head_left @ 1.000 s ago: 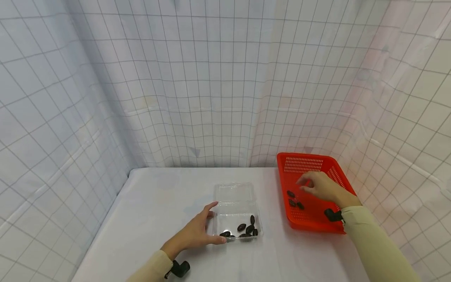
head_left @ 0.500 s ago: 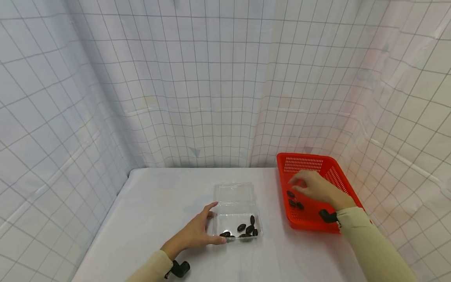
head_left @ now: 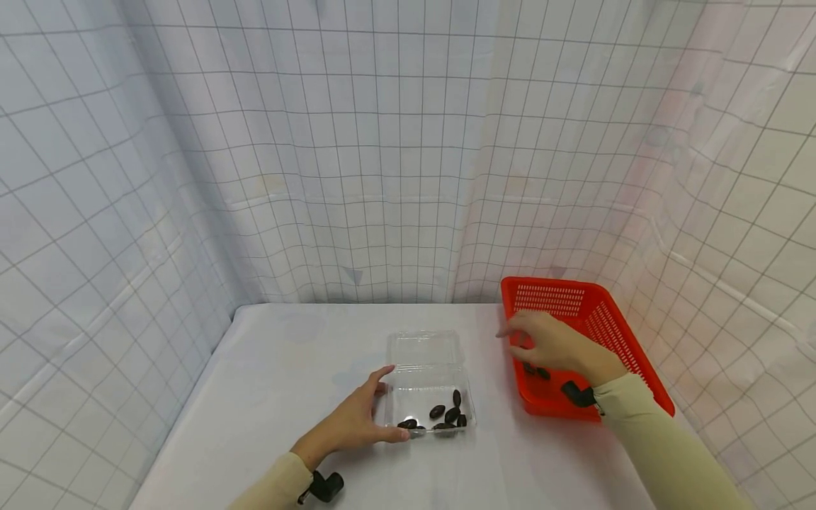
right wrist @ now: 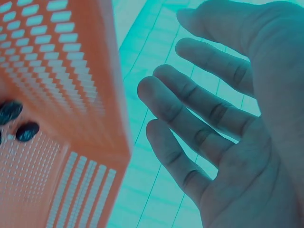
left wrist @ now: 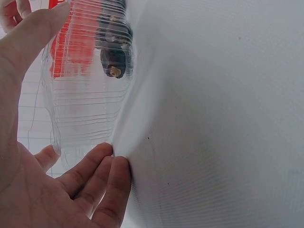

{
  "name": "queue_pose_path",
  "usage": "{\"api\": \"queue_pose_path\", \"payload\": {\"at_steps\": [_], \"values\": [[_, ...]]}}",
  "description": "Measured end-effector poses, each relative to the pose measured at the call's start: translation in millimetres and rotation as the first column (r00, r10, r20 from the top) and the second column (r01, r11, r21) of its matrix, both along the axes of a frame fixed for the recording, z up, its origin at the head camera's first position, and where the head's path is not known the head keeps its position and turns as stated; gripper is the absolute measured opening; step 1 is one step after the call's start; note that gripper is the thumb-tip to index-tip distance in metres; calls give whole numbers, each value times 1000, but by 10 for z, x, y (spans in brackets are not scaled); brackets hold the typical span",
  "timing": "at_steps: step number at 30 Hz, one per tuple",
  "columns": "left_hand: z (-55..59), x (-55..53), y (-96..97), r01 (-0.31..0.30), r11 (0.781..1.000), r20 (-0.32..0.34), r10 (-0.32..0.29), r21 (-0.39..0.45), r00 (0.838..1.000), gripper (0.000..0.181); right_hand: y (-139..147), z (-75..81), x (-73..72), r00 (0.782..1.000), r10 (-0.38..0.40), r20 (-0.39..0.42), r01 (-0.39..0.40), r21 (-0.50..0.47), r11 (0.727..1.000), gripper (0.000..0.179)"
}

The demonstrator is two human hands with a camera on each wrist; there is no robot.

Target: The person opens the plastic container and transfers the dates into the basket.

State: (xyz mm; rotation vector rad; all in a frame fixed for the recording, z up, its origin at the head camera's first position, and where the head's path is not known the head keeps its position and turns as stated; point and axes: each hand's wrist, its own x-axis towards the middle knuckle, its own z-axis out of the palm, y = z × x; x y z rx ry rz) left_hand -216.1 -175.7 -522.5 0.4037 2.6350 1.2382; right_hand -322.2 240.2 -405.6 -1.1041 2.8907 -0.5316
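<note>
A clear plastic clamshell box (head_left: 408, 400) lies with its lid (head_left: 423, 348) folded back, and several dark, oval, date-like fruits (head_left: 437, 411) sit in it. My left hand (head_left: 357, 419) grips its left side, thumb at the front and fingers spread to the back corner. In the left wrist view, fingertips (left wrist: 107, 149) touch the clear wall near the tablecloth. Over the left rim of a red basket (head_left: 553, 411) is my right hand (head_left: 553, 345), fingers loosely bent. The right wrist view shows nothing between them. Dark fruits (right wrist: 27, 131) lie in the basket, partly hidden from the head view.
A white cloth (head_left: 287, 368) covers the table. Gridded white curtains (head_left: 382, 177) enclose the back and both sides, and the basket stands near the right-hand one. A stretch of tablecloth separates box and basket.
My right hand has moved left, from over the basket's middle to its left rim, now covering part of the fruits there. My left hand and the box stay where they were.
</note>
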Motion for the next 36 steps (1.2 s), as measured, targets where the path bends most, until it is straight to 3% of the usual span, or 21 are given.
{"api": "queue_pose_path", "payload": {"at_steps": [8,15,24,36], "values": [[-1,5,8,-6,1000,10,5,13,1000,133,-305,-50,127,994,69,84,-71,28,997,34],[-1,22,17,-4,1000,18,4,22,1000,132,-557,-158,200,976,152,154,-164,67,984,39],[15,-2,7,-2,1000,15,1,25,1000,131,-896,-289,206,949,240,206,-265,104,959,44],[31,12,7,16,1000,1,-16,22,1000,130,-1257,-553,168,912,270,308,-320,126,939,45]]}}
